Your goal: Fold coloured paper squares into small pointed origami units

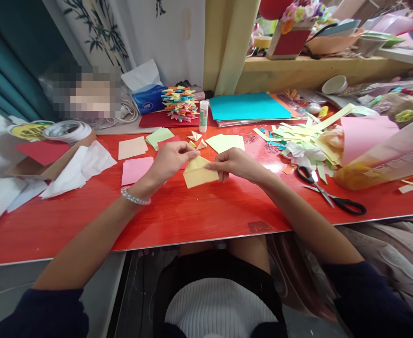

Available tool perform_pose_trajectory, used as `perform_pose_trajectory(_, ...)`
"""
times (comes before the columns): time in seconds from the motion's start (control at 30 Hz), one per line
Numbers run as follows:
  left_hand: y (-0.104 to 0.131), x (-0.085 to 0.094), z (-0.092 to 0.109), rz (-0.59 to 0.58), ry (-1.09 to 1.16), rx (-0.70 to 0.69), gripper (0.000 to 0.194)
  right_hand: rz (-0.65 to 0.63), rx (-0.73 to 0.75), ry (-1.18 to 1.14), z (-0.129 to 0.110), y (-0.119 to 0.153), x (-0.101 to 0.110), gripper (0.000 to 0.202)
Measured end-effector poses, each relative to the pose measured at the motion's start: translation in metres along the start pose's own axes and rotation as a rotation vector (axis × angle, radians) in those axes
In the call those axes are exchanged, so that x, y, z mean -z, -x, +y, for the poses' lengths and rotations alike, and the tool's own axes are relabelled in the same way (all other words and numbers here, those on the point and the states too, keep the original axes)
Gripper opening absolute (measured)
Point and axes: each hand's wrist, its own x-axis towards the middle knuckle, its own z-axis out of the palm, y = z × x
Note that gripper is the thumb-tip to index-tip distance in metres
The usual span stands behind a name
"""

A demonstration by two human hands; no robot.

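A yellow paper (199,176), with a folded upper part, is held between my two hands above the red table. My left hand (174,159) pinches its top edge between thumb and fingers. On the paper's right side, my right hand (232,164) grips it with thumb and forefinger. Small folded paper pieces (196,137) lie just behind the paper. Around it are pale green sheets (225,142), a pink stack (136,170), a peach stack (132,148) and a green stack (159,137). A red sheet is partly hidden behind my left hand.
A glue stick (203,116) stands beside a colourful paper model (180,104). Blue sheets (248,107) lie at the back. On the right are black-handled scissors (324,190) and paper scraps (308,136); a cardboard box (47,164) sits left. The red table's front edge (199,241) is near my lap.
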Motion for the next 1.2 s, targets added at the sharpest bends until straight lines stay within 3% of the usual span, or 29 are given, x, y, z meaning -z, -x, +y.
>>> perform_pose_trajectory(0.1, -0.007, 0.012, -0.003, 0.21, 0.186, -0.003, 0.015, 0.007, -0.022, 0.025, 0.002, 0.0, 0.006, 0.043)
perform_pose_trajectory(0.17, -0.009, 0.015, -0.003, 0.321, 0.337, 0.017, 0.015, -0.128, 0.0, -0.032, 0.002, 0.001, 0.004, 0.039)
perform_pose_trajectory(0.23, -0.006, 0.009, 0.0, 0.361, 0.462, 0.058, 0.017, -0.263, 0.054, -0.142, 0.001, 0.001, -0.006, 0.032)
perform_pose_trajectory(0.27, -0.002, 0.003, 0.001, 0.353, 0.513, 0.082, 0.018, -0.267, 0.09, -0.204, 0.0, 0.001, -0.013, 0.032)
perform_pose_trajectory(0.43, 0.026, -0.037, 0.01, 0.298, 0.685, 0.111, 0.017, 0.179, 0.267, -0.494, -0.001, -0.004, -0.04, 0.036)
perform_pose_trajectory(0.53, 0.037, -0.049, 0.013, 0.178, 0.597, 0.085, 0.016, 0.327, 0.251, -0.507, -0.001, -0.004, -0.03, 0.028)
perform_pose_trajectory(0.63, 0.037, -0.048, 0.015, 0.082, 0.509, 0.073, 0.018, 0.303, 0.234, -0.506, -0.003, 0.0, -0.013, 0.022)
perform_pose_trajectory(0.87, 0.026, -0.033, 0.017, 0.263, 0.466, -0.044, 0.02, 0.107, 0.115, -0.51, -0.011, 0.006, -0.005, 0.023)
perform_pose_trajectory(1.2, 0.031, -0.037, 0.013, 0.416, 0.225, -0.159, 0.013, 0.09, 0.144, -0.752, -0.011, 0.006, -0.021, 0.033)
